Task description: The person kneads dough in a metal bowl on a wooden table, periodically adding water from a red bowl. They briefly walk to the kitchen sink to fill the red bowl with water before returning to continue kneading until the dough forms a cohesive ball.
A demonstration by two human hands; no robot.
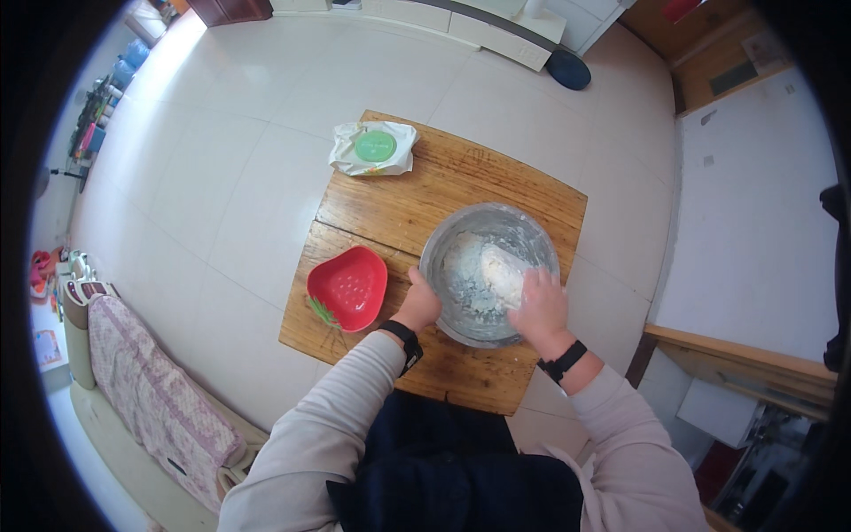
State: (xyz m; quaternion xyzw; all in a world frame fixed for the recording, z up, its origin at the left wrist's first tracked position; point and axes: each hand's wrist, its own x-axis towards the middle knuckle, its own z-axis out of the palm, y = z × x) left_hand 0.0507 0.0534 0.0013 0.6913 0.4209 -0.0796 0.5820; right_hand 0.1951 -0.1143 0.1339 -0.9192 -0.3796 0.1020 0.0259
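Note:
A round metal bowl [488, 208] stands on the right part of a small wooden table, its inner wall smeared with flour. Inside it lies a lump of pale dough [503, 274] with loose flour around it. My left hand [420, 301] holds the bowl's left rim, thumb up. My right hand [542, 306] reaches over the lower right rim, its fingers on the dough's right side; the fingertips are partly blurred. Left of the bowl sits a red strawberry-shaped plastic dish [348, 287] with green leaves at its edge.
A white pack of wipes with a green lid [375, 146] lies at the far left corner of the wooden table [492, 169]. A sofa with a patterned cover [156, 379] stands at the left. A white cabinet [412, 14] runs along the far side, a dark round object [568, 70] beside it.

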